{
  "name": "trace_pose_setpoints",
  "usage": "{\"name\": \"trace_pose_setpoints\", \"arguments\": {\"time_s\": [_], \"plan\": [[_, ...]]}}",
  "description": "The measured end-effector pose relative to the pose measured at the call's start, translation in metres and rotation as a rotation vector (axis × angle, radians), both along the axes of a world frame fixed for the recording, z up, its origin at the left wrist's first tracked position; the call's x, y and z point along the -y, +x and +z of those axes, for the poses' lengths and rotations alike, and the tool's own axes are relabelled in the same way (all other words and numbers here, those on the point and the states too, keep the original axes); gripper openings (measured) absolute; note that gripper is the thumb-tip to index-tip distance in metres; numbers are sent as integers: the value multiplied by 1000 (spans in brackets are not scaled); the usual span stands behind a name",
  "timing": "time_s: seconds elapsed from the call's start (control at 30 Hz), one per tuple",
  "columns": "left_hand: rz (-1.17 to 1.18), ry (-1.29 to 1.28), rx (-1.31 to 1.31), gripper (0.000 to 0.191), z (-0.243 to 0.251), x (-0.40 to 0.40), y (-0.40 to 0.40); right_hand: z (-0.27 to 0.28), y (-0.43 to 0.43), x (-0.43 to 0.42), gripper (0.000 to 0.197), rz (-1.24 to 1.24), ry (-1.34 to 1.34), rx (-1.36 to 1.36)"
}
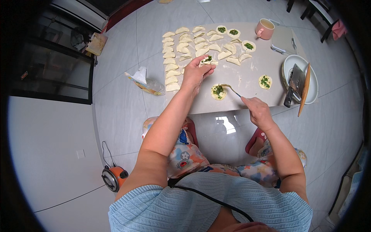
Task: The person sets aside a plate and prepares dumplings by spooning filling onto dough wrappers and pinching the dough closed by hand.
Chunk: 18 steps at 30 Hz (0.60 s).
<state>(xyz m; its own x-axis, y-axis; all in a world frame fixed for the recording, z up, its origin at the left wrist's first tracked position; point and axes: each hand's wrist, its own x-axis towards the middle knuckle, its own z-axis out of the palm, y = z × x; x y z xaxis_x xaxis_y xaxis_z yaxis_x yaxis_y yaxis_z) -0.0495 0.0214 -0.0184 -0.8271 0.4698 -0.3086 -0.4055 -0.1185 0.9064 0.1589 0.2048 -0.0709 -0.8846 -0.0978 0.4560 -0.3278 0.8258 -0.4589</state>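
My left hand [197, 71] holds up a dumpling wrapper with green filling [207, 60], its edges partly bent up. My right hand [257, 111] grips the handle of a metal spoon [230, 87]. The spoon's bowl end touches the green filling on a flat round wrapper [218, 92] near the table's front edge. Another filled flat wrapper [265, 82] lies to the right. Several more open filled wrappers [248, 46] lie towards the far edge. Rows of folded dumplings [172, 73] cover the left and far parts of the table.
On the right of the low table [203, 107], a white dish [313, 90] bears a cleaver [297, 79] and a wooden rolling pin [305, 90] that juts past the front edge. A pink mug [265, 30] stands far right. A plastic bag [147, 85] stands by the left edge.
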Motion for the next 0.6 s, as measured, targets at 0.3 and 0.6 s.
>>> {"name": "trace_pose_setpoints", "arguments": {"time_s": [0.3, 0.6], "plan": [[17, 2, 19, 44, -1, -2, -1, -1, -1, -1, 43, -28, -26, 56], [19, 5, 33, 43, -1, -3, -2, -27, -2, -21, 28, -278, -1250, 462]]}}
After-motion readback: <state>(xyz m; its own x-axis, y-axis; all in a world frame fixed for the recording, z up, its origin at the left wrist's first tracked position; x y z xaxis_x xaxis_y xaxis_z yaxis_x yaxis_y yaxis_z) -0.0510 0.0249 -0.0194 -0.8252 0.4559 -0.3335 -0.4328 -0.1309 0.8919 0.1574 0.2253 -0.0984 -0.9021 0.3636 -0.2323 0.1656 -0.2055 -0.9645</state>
